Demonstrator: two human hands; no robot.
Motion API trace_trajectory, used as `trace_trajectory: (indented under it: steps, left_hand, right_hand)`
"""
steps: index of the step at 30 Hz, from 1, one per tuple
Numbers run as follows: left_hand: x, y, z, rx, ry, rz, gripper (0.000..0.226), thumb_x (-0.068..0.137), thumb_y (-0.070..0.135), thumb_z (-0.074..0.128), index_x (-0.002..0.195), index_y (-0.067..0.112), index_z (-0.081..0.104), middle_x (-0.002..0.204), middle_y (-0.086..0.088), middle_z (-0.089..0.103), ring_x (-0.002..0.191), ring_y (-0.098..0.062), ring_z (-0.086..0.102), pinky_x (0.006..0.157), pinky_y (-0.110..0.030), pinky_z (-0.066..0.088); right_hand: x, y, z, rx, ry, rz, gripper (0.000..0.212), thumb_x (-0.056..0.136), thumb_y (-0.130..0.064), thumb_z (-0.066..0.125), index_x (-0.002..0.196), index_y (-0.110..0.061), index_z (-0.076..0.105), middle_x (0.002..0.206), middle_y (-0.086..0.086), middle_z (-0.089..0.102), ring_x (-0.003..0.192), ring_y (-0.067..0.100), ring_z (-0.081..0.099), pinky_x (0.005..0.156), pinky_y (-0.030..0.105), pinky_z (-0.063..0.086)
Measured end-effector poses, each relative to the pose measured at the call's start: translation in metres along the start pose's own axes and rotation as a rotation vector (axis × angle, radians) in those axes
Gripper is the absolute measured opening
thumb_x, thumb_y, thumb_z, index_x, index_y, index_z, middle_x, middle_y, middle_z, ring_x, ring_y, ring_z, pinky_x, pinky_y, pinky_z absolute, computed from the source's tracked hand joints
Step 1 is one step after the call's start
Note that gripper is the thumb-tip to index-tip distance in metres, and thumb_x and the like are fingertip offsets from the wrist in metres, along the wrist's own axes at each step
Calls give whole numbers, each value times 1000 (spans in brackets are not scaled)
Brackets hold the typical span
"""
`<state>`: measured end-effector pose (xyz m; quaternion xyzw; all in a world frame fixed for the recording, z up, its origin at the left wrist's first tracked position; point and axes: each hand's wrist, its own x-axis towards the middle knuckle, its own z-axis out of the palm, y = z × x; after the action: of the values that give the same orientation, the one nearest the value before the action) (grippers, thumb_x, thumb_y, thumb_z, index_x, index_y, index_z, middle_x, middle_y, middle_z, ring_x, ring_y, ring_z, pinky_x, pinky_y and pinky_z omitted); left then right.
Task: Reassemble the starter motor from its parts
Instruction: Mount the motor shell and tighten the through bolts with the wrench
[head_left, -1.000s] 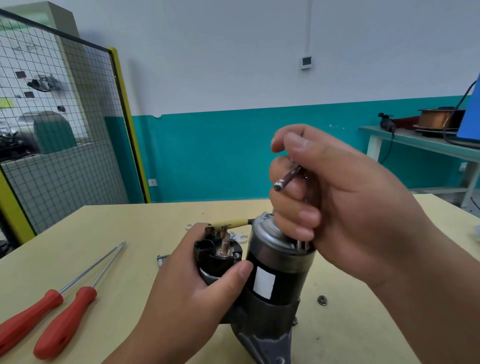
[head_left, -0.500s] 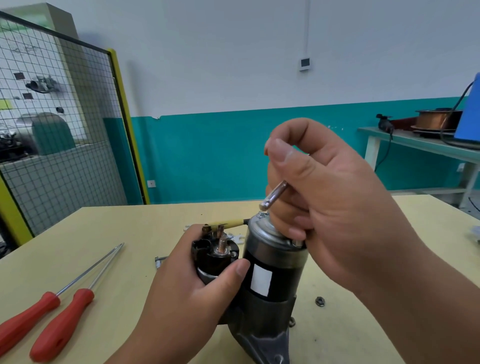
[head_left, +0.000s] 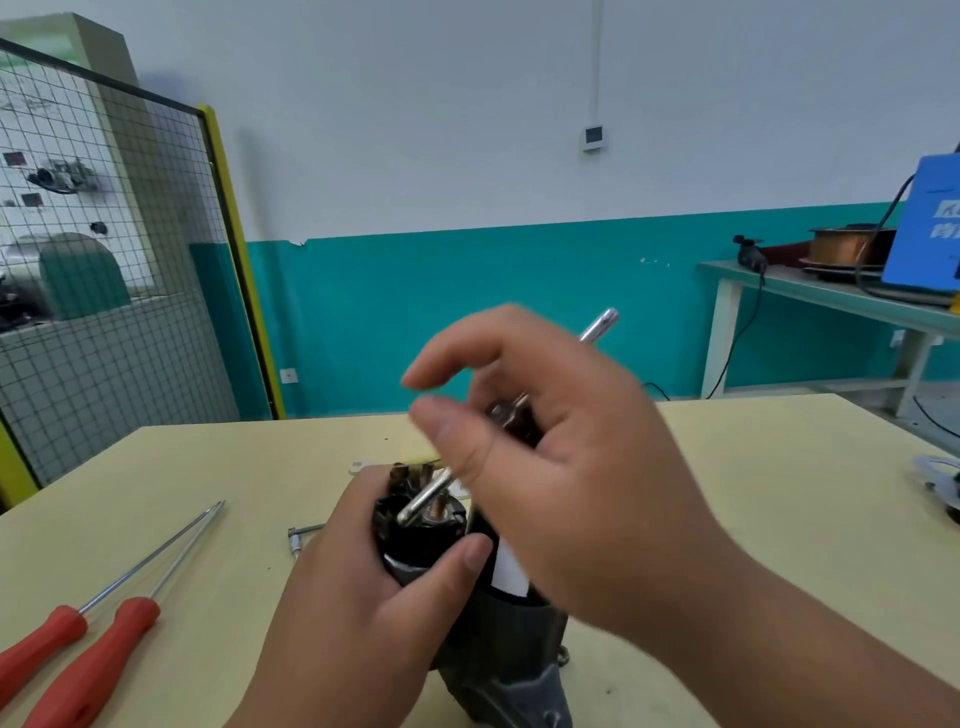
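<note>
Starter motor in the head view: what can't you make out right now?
Head view only:
- Top of the starter motor: hidden behind the right hand, so whatever the metal tool meets is unseen.
- Right hand's fingers: motion-blurred; their grip on the tool is unclear.
- Motor's base: cut off by the bottom edge.
- Small metal part on the table: partly behind the left hand, too small to name.

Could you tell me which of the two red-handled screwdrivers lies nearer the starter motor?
The right-hand screwdriver, closer to the starter motor; the left-hand screwdriver lies beside it, farther away.
</note>
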<state>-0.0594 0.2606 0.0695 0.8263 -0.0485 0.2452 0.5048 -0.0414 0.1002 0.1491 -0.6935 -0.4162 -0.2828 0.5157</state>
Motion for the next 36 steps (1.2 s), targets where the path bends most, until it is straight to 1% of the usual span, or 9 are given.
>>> trace_trajectory:
  steps: [3,5,8,14,17,21,26,28,36]
  left_hand:
    - [3,-1,-7,-25,32,9,46,57,75,62,102,66,60,92,29,74,89,8,68,71,-36,48]
    - [5,-2,-12,-42,20,13,47,59,72,62,103,58,63,91,23,76,86,2,70,70,-37,48]
    - [4,-3,-14,-38,0,19,46,60,70,64,102,52,65,84,18,75,74,-4,71,63,-43,53]
    - [1,-3,-10,3,-5,38,46,60,71,62,104,56,62,85,22,75,73,1,70,60,-38,52]
    - [2,-3,-10,-5,-1,28,47,60,72,60,105,57,61,90,24,74,85,3,69,68,-35,48]
    - [3,-2,-12,-33,2,19,46,59,71,61,103,55,63,88,22,75,85,1,70,70,-36,47]
    - [1,0,-12,-20,-22,40,47,59,71,63,103,55,63,86,21,75,76,-2,71,64,-39,52]
    - [0,2,-12,-7,-41,70,47,59,72,63,104,59,61,88,24,75,83,1,71,67,-32,51]
    - [-5,7,-11,-18,-112,139,51,60,69,67,110,63,61,96,25,78,92,3,73,73,-24,50]
  right_hand:
    - [13,2,-14,439,41,231,9,95,-27,62,97,-32,70,62,-9,49,50,8,42,48,24,38]
    - [22,7,-24,762,45,356,21,88,-16,54,101,-22,69,61,-2,44,50,16,37,46,30,35]
    - [32,14,-35,993,146,373,37,84,-1,41,112,-12,61,70,5,51,60,20,49,56,33,46]
    - [39,18,-48,1037,353,279,37,100,8,32,106,-17,59,76,4,67,70,20,68,73,36,59]
    - [38,19,-47,1019,351,270,37,100,9,33,104,-17,59,76,4,67,70,20,69,74,37,59]
    - [36,24,-37,972,346,322,37,102,11,34,103,-16,59,74,5,67,71,21,69,75,36,60]
    - [34,30,-28,965,315,333,37,102,12,33,106,-14,59,78,7,68,83,27,74,90,42,61]
    - [32,31,-27,977,295,326,36,102,12,33,107,-13,59,79,7,69,84,28,75,92,44,60]
    - [31,33,-30,913,162,303,33,103,8,37,104,-15,61,82,8,69,77,26,73,83,41,61]
